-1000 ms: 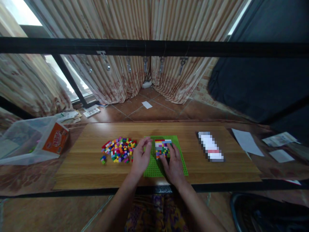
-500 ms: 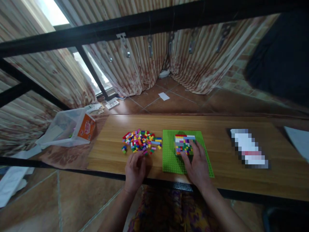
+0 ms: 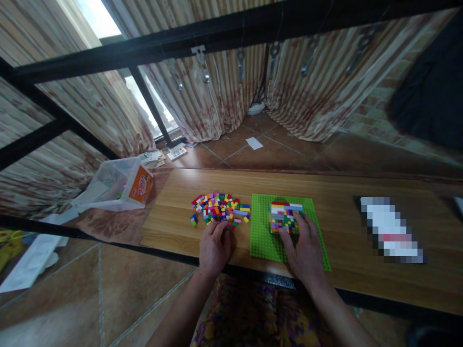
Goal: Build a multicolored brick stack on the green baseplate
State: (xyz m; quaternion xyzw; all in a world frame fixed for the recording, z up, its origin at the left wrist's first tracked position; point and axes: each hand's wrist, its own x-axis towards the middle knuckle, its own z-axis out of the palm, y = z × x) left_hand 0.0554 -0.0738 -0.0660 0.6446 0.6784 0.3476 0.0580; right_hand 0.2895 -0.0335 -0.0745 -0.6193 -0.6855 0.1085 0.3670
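- Left hand [image 3: 215, 250]: fingers bunched at near edge of loose bricks [image 3: 217, 207]; cannot tell if one is pinched.
- Right hand [image 3: 306, 248]: half open, thumb and fingers spread against brick block [image 3: 284, 217].
- Brick block: squarish, multicoloured, on green studded baseplate [image 3: 264, 246].
- Desk [image 3: 173, 212]: wood-grained.

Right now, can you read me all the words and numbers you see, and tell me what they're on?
Nothing can be read for sure.
Orange label on the clear plastic box: pale writing, too small and blurred to read.
White flat thing on the floor by the window: dark print, too small to read.
Flat thing on the table: covered by blurry squares, so any writing is hidden.
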